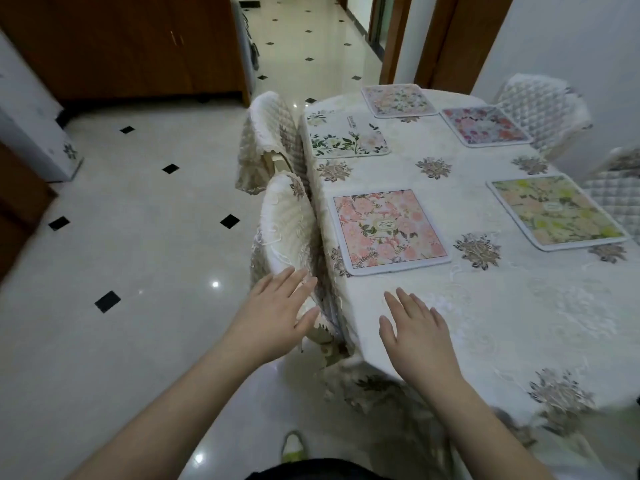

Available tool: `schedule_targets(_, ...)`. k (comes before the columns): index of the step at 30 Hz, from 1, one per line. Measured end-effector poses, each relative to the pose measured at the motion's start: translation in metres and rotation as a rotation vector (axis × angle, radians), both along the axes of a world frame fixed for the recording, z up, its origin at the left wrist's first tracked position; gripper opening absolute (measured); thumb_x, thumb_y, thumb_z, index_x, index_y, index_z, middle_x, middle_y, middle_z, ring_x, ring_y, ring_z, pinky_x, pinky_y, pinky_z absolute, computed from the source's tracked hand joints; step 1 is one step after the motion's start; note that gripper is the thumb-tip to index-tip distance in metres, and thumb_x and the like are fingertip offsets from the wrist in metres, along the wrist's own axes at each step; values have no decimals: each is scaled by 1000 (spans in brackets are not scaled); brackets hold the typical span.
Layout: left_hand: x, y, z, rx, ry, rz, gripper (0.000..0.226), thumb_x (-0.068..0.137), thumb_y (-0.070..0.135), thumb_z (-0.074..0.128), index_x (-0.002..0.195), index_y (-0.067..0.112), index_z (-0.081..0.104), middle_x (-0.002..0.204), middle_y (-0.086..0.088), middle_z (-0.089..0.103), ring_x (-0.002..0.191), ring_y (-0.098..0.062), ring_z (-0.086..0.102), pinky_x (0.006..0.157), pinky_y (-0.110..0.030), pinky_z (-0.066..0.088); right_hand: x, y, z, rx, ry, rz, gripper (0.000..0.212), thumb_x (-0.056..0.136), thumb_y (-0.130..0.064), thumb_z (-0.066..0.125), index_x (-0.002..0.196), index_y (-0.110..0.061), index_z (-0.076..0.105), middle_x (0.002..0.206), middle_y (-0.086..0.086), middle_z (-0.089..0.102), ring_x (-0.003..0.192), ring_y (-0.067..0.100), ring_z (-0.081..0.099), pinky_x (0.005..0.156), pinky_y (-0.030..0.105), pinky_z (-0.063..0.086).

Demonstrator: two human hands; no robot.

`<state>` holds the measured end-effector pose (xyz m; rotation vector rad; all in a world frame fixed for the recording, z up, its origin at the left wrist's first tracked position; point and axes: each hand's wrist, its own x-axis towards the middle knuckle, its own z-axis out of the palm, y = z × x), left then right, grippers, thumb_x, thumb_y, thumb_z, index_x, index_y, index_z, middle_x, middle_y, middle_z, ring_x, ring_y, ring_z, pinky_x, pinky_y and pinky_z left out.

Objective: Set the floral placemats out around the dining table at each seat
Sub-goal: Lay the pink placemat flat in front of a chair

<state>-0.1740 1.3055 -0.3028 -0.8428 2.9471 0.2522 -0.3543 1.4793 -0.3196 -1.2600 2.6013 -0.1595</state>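
Five placemats are lying flat on the surface (485, 306): a pink one (388, 230) nearest us, a yellow-green one (557, 211), a white leafy one (346, 135), and two (398, 100) (485, 125) at the far end. We are holding our left hand (273, 320) by the chair (287, 220) and our right hand (415, 334) over the cloth, fingers straight, slightly spread, gripping nothing. We are judging the mats light, thin and floppy, best pinched at an edge or corner.
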Motion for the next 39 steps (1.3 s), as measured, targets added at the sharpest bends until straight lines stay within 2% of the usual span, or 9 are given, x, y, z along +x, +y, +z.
schedule_targets(3, 10, 8, 6, 8, -23, 73, 63, 99, 59, 14, 157, 33, 18, 166, 7, 15, 153, -13, 7, 121, -35, 3, 2, 5, -2, -8, -1, 66, 55, 103, -43, 26, 156, -30, 21, 165, -6, 15, 151, 14, 13, 121, 42, 11)
schedule_targets(7, 33, 9, 23, 5, -6, 188, 64, 99, 58, 18, 157, 32, 21, 166, 7, 17, 152, -12, 7, 120, -35, 3, 18, -1, -1, -8, 19, 180, 55, 103, -43, 26, 156, -29, 21, 165, -4, 16, 151, 17, 15, 120, 44, 13)
schedule_targets(11, 65, 19, 37, -15, -73, 251, 75, 91, 65, 4, 158, 34, 12, 167, 9, 6, 153, -11, -2, 122, -36, -2, 45, -23, 10, -45, 20, 287, 55, 103, -44, 24, 156, -30, 19, 165, -5, 17, 151, 16, 13, 121, 40, 10)
schedule_targets(19, 167, 11, 33, -42, -81, 494, 67, 97, 62, 10, 158, 34, 6, 168, 6, 1, 153, -11, -7, 123, -36, -3, 127, -85, 27, -100, 49, 508, 54, 103, -43, 27, 155, -28, 24, 163, -4, 22, 151, 16, 15, 120, 38, 10)
schedule_targets(24, 238, -8, 26, -140, -31, 592, 68, 99, 61, 12, 158, 28, 17, 167, 2, 7, 154, -17, -4, 121, -36, -7, 202, -135, 31, -90, 80, 575, 58, 102, -49, 22, 156, -27, 20, 164, -1, 22, 151, 17, 16, 121, 42, 10)
schedule_targets(29, 318, -28, 17, -102, -26, 669, 71, 96, 58, 8, 157, 25, 25, 165, -1, 19, 153, -21, 10, 122, -37, 0, 296, -180, 31, -74, 105, 694, 61, 102, -51, 19, 157, -25, 17, 164, 3, 21, 151, 22, 18, 120, 45, 11)
schedule_targets(34, 382, -52, 11, -102, -56, 748, 79, 86, 62, -15, 158, 33, -2, 167, 5, -5, 153, -16, -13, 116, -33, -19, 358, -217, 36, -119, 112, 779, 65, 99, -51, 8, 158, -24, 15, 165, 1, 15, 152, 23, 14, 121, 44, 9)
schedule_targets(37, 399, -71, 15, -104, -4, 775, 77, 88, 64, -13, 158, 34, -4, 167, 7, -5, 152, -15, -14, 115, -32, -21, 377, -235, 39, -124, 133, 809, 71, 94, -51, -1, 158, -24, 13, 166, 1, 11, 153, 23, 10, 122, 44, 8)
schedule_targets(39, 400, -87, 16, -84, 56, 795, 75, 89, 66, -11, 157, 34, -6, 167, 8, -5, 152, -15, -14, 117, -32, -17, 379, -248, 40, -119, 149, 815, 72, 93, -51, -1, 158, -23, 14, 166, 2, 12, 153, 24, 11, 122, 45, 8)
